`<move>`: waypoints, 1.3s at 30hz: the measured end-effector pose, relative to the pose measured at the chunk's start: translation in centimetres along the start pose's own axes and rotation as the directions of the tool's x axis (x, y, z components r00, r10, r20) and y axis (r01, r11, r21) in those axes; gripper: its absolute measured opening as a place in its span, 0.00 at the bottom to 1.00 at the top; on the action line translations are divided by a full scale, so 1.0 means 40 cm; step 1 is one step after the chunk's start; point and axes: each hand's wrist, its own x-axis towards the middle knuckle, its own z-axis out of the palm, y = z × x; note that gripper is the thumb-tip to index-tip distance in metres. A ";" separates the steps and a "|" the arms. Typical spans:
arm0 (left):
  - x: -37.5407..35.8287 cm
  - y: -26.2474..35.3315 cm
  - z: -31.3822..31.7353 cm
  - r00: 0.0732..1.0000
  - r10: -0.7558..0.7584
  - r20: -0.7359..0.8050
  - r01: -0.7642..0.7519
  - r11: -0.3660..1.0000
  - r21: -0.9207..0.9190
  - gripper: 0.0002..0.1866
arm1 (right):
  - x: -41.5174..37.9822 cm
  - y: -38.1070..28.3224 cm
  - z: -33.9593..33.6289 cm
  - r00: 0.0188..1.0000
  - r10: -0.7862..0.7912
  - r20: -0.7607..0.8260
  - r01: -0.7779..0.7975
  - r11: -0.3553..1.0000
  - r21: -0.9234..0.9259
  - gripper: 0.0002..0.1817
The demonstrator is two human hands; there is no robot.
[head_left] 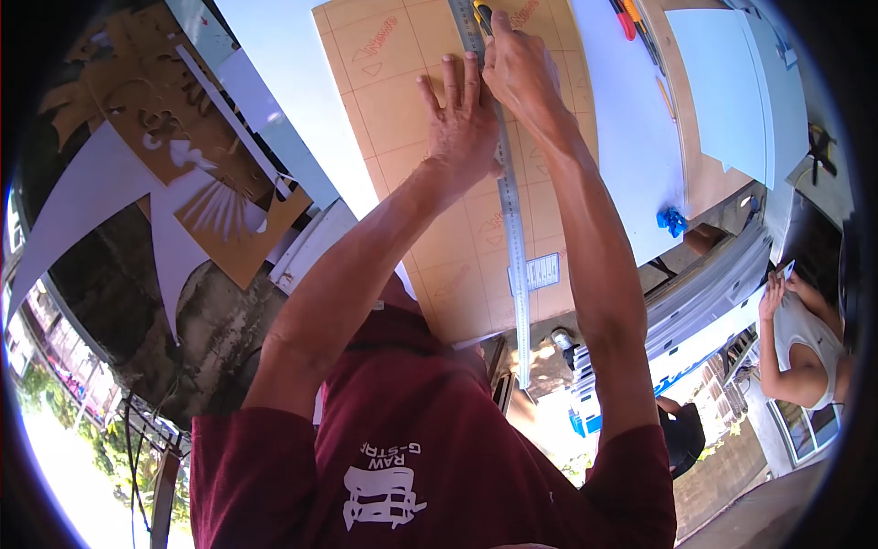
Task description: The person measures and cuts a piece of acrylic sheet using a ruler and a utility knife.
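A large brown paper-faced sheet (384, 101) with printed red lettering and a drawn grid lies under both hands. Across it runs a long metal ruler (514, 229), its near end sticking out past the sheet's edge. My left hand (462, 133) rests flat with fingers spread, pressing on the sheet and against the ruler. Just beyond it, my right hand (526, 73) is closed around a yellow-and-black utility knife (482, 13) beside the ruler's far part. The blade tip cannot be made out. A white printed label (545, 272) sits on the sheet near the ruler.
White and brown cut-out pieces (110, 201) are piled at left. On the white tabletop (631, 146) at right are a red-handled tool (626, 23), a pencil (666, 96) and a crumpled blue item (672, 221). White sheets (722, 82) lie beyond. Another person (805, 339) stands at far right.
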 end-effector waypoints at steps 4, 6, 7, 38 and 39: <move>0.001 0.002 -0.007 1.000 -0.005 0.017 0.005 1.000 0.011 0.76 | -0.028 0.010 0.003 1.000 -0.007 -0.004 0.007 1.000 0.005 0.23; -0.001 0.001 -0.003 1.000 0.001 0.003 -0.001 1.000 0.014 0.76 | -0.041 0.004 0.001 1.000 0.001 -0.005 -0.001 1.000 0.006 0.23; 0.002 -0.001 -0.002 1.000 -0.001 0.010 0.001 1.000 0.018 0.76 | -0.046 0.000 -0.001 1.000 0.017 0.001 -0.017 1.000 0.008 0.23; -0.002 -0.007 0.012 1.000 0.002 -0.025 -0.002 1.000 0.000 0.79 | -0.189 0.019 -0.010 1.000 0.013 0.008 -0.014 0.993 0.114 0.24; 0.000 -0.007 0.008 1.000 0.000 -0.015 0.000 1.000 0.004 0.79 | -0.187 0.020 -0.008 1.000 0.004 -0.005 -0.004 0.995 0.103 0.24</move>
